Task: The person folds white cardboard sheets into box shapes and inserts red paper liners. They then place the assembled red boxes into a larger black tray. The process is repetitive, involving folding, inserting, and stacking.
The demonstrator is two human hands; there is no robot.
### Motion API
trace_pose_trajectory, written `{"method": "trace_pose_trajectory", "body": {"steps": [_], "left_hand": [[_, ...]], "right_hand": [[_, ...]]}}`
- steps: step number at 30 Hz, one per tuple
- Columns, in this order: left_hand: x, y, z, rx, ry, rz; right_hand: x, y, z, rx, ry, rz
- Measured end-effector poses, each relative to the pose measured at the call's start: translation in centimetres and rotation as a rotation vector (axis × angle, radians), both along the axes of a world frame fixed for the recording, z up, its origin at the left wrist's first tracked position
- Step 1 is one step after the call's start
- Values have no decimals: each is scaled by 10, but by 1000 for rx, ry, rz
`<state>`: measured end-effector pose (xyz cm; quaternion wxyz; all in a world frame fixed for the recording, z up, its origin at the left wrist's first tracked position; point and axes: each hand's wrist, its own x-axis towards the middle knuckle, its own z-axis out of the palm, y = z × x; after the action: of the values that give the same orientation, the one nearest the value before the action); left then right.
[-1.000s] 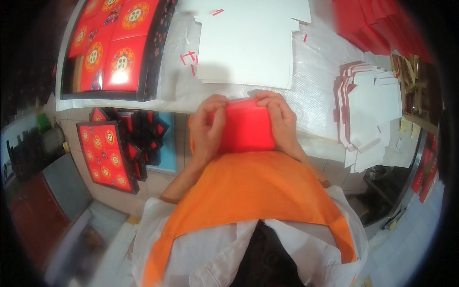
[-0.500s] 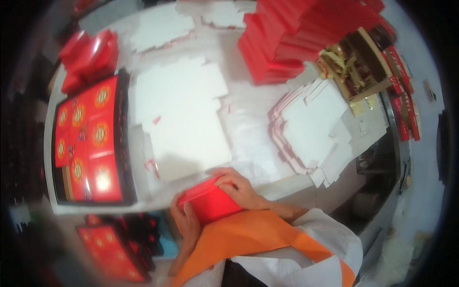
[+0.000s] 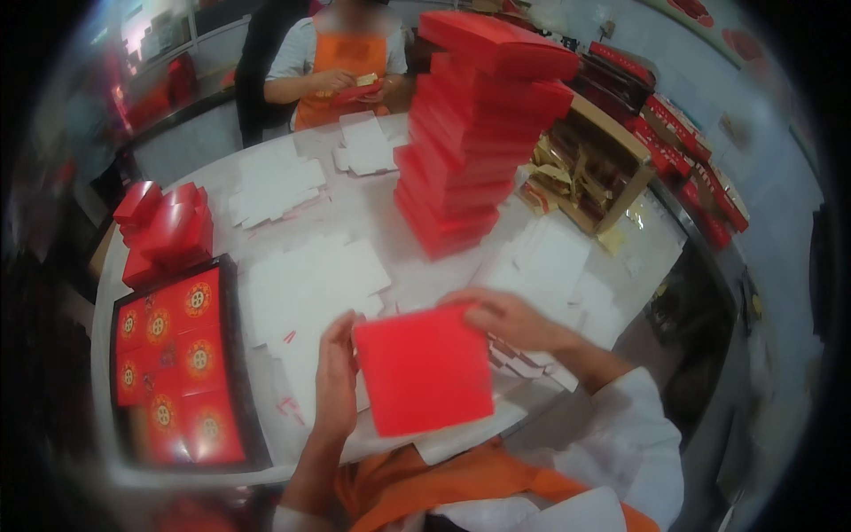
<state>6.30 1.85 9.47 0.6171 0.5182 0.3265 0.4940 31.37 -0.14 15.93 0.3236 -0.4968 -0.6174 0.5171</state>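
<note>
Between my hands is a plain red square box (image 3: 425,371), held up over the table's near edge with one flat face toward me. My left hand (image 3: 339,368) grips its left side. At the upper right corner my right hand (image 3: 503,317) has its fingers closed on the edge. Just beyond the box lie flat white box blanks (image 3: 310,279) in a stack on the white table (image 3: 253,434). More white blanks (image 3: 541,257) lie to the right, partly behind my right hand.
A tall stack of red boxes (image 3: 461,146) stands at the back. Left is a black tray (image 3: 253,390) of patterned red boxes, with a small red pile (image 3: 168,230) behind. A cardboard carton (image 3: 620,177) sits back right. Across the table a co-worker (image 3: 346,66) in an orange apron handles something red.
My hands have lifted the red box forward from near my apron, and its flat face now shows fully. The view has tilted up, bringing the co-worker into sight.
</note>
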Motion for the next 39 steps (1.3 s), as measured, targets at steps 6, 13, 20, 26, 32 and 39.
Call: {"method": "trace_pose_trajectory", "body": {"steps": [6, 13, 20, 26, 32, 39], "left_hand": [[-8, -25, 1, 115, 244, 15], [-56, -44, -26, -252, -143, 227], [-151, -54, -1, 98, 53, 717], [-297, -80, 26, 496, 1256, 1319], [-430, -104, 3, 705, 2055, 916], [-447, -88, -45, 616, 1949, 984]], "right_hand": [[-21, 1, -15, 123, 32, -204], [-88, 35, -57, 24, 359, -256], [-186, 70, -54, 8, 448, 91], [-217, 105, -86, 35, 346, 233], [-212, 108, -124, -82, 224, 132], [-201, 113, -143, -135, 201, 105]]}}
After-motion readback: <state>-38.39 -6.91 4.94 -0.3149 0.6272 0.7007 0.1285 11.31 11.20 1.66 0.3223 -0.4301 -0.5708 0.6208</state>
